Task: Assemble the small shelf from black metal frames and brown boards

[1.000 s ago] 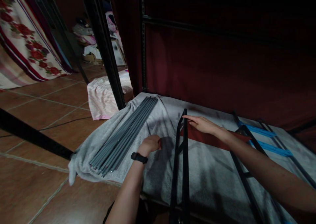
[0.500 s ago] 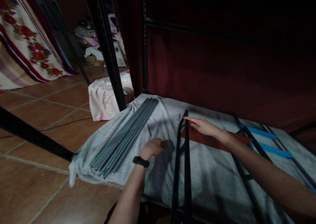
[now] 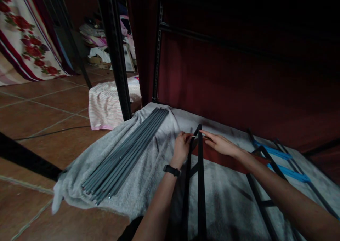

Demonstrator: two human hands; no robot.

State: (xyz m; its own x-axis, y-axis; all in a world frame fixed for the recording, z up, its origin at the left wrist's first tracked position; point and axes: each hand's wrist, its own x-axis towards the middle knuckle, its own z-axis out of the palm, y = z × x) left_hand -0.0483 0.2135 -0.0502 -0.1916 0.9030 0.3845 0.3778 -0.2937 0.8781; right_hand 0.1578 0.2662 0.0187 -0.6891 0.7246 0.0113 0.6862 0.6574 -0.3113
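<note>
A black metal frame (image 3: 201, 184) stands on the grey blanket, its narrow top between my two hands. My left hand (image 3: 181, 149), with a dark wristband (image 3: 172, 170), is closed in a pinch against the frame's left bar. From its fingertips a thin pale sliver (image 3: 193, 136) points toward the frame; it is too small to name. My right hand (image 3: 221, 143) has its fingers stretched out, their tips at the right bar near the top. Behind and below it lies a flat reddish-brown panel (image 3: 225, 159), joining toward a second black frame (image 3: 261, 198).
Several grey rods (image 3: 127, 152) lie in a bundle on the grey blanket (image 3: 148, 184) at left. Blue strips (image 3: 289, 172) cross black bars at right. A black upright post (image 3: 113, 50) and a striped cloth (image 3: 105, 103) stand beyond; a dark red curtain (image 3: 239, 85) hangs behind.
My left hand has moved up and right from over the blanket to the frame's top, with a thin pale sliver now showing at its fingertips. My right hand stays at the frame.
</note>
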